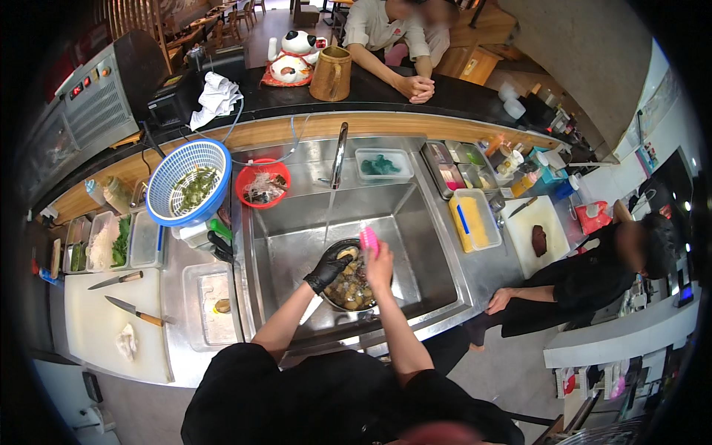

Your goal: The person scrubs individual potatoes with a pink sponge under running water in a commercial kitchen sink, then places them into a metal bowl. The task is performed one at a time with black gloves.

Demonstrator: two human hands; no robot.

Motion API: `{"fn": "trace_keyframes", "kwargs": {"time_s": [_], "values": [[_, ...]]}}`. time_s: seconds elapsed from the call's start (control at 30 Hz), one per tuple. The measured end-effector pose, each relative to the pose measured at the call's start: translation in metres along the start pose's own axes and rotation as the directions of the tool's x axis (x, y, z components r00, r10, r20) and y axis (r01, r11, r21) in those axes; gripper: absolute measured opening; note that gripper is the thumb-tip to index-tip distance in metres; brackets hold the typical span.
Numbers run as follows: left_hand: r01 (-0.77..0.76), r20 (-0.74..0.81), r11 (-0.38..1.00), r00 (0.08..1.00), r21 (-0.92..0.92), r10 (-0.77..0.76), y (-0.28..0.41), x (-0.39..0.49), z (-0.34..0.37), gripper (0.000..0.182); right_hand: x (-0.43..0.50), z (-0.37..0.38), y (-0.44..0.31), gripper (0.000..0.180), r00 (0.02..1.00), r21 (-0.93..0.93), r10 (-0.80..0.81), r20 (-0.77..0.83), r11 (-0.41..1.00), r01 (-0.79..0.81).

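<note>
Over the stainless steel sink (414, 239), my left hand (328, 268), in a black glove, holds a pale shellfish (348, 253). My bare right hand (380, 266) grips a pink scrub brush (368, 239) beside it. Below both hands a round dark-rimmed bowl (356, 307) holds many shellfish in water. A thin stream of water runs from the chrome faucet (338, 158) to the left of the bowl's far edge. A clear plastic tray (192, 311) left of the sink holds a single small shellfish (222, 306).
White cutting board (111, 317) with two knives at left; blue-rimmed colander (225, 161) and red bowl (240, 186) behind. At right, a yellow-filled container (475, 219), another cutting board (548, 222) with a knife, and a co-worker's hand (500, 300) near the counter edge. People lean on the far counter.
</note>
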State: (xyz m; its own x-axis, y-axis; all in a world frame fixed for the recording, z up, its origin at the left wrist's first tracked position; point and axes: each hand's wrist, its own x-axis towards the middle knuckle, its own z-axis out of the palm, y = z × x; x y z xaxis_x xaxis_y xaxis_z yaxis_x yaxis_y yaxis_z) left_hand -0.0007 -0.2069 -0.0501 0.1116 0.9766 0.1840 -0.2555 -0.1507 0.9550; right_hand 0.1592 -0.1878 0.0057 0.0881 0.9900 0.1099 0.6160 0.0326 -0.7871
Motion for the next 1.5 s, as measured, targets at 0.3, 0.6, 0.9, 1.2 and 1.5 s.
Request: {"fn": "trace_keyframes", "kwargs": {"time_s": [0.3, 0.6, 0.9, 1.2, 1.5], "values": [[0.26, -0.129, 0.965, 0.959, 0.04, -0.253, 0.011, -0.017, 0.0, 0.043, -0.023, -0.002, -0.002, 0.037, 0.997, -0.095, -0.038, 0.072, 0.994, 0.045], [0.403, -0.341, 0.914, 0.867, 0.048, -0.364, 0.005, 0.025, -0.052, 0.032, -0.048, -0.103, 0.143, 0.044, 0.997, -0.256, 0.062, 0.052, 0.966, -0.047], [0.24, -0.452, 0.921, 0.815, -0.308, -0.363, -0.039, 0.112, -0.092, 0.041, -0.083, -0.13, 0.173, 0.038, 0.993, -0.365, -0.113, 0.023, 0.924, 0.114], [0.153, -0.551, 0.933, 0.772, -0.326, -0.319, -0.025, 0.112, -0.095, 0.028, -0.089, -0.12, 0.172, 0.037, 0.977, -0.376, -0.196, -0.08, 0.914, 0.152], [0.292, -0.547, 0.921, 0.742, -0.257, -0.388, -0.046, 0.115, -0.099, 0.031, -0.089, -0.126, 0.172, 0.036, 0.989, -0.343, -0.122, -0.083, 0.935, 0.087]]}}
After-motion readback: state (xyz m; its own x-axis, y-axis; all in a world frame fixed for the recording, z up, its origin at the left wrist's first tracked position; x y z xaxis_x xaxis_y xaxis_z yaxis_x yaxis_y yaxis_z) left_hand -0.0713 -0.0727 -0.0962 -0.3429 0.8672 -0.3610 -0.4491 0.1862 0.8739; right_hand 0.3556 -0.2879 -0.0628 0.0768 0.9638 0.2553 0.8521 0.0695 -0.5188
